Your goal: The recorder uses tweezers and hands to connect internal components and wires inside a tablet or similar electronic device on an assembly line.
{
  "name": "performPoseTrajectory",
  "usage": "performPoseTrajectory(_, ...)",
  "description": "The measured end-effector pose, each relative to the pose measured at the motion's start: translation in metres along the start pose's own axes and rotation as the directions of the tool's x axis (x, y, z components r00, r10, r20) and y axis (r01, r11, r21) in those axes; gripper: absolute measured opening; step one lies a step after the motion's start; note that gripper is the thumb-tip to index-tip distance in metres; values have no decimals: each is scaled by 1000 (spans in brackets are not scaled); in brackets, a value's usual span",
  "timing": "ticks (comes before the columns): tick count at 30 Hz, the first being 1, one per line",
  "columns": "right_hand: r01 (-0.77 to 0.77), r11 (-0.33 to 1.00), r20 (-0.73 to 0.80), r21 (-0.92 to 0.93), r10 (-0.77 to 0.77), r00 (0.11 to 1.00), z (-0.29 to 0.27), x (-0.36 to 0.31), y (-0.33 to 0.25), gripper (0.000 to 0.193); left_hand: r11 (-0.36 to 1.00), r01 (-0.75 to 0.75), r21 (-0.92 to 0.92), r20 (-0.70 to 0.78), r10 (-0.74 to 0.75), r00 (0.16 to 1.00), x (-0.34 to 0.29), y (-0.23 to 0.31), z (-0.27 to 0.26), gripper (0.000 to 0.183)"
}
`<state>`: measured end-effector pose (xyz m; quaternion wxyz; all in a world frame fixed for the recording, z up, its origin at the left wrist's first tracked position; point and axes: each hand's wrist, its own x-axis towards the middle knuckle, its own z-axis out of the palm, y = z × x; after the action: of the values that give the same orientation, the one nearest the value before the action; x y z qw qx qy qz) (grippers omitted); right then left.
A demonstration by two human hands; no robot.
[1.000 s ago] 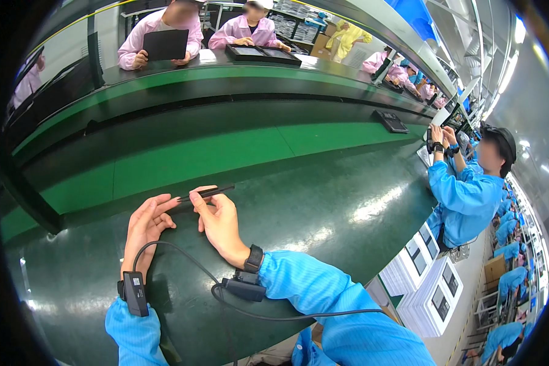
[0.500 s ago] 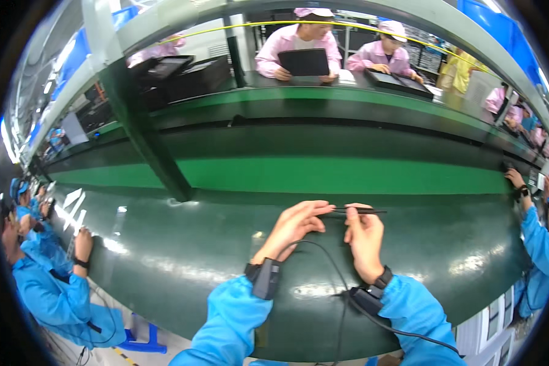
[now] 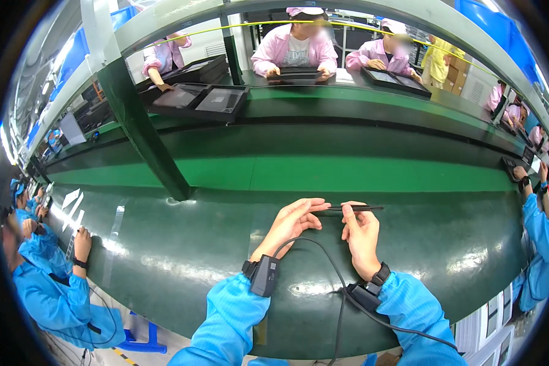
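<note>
1. Tool (image 3: 372, 208): slim, black, tweezer-like, held level above the far half of the bench (image 3: 183, 244), its thin end pointing left.
2. The right hand (image 3: 361, 239) has it pinched between thumb and fingers, closed firmly around the middle; the thicker end pokes out to the right.
3. The left hand (image 3: 290, 227) sits just beside the thin end, fingers stretched toward it. From here I can't tell whether those fingertips touch the tip or grip anything small.
4. A black box (image 3: 265, 276) is strapped to the left wrist, another (image 3: 365, 297) to the right, and a dark cable loops between the forearms.
5. Past the hands runs a bright green strip (image 3: 311, 174), with a dark green post (image 3: 134, 122) to the left.
6. Across from us, a person in pink (image 3: 296, 52) holds a dark panel (image 3: 294, 75); black trays (image 3: 198, 100) lie off to their side.
7. Blue-clad co-workers stand at either end, one on the left (image 3: 61, 299), one on the right (image 3: 543, 235).
</note>
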<state>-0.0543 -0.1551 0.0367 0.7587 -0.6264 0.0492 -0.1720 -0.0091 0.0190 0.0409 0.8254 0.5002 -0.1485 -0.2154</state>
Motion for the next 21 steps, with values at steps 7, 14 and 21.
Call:
performPoseTrajectory(7, -22, 1000, -11, -12, 22, 1000, 0, -2, -1, 24, 1000, 5, 6, -1, -5, 1000, -1, -2, 0, 43)
performPoseTrajectory(14, -50, 998, -19, 34, 50, 999, 0, -2, 0, 25, 1000, 1, 6, -10, -1, 1000, -3, 0, 0, 42)
performPoseTrajectory(21, -17, 1000, -10, 18, 17, 1000, 0, -1, 1, 25, 1000, -1, 20, -18, 2, 1000, -4, 1, 1, 42)
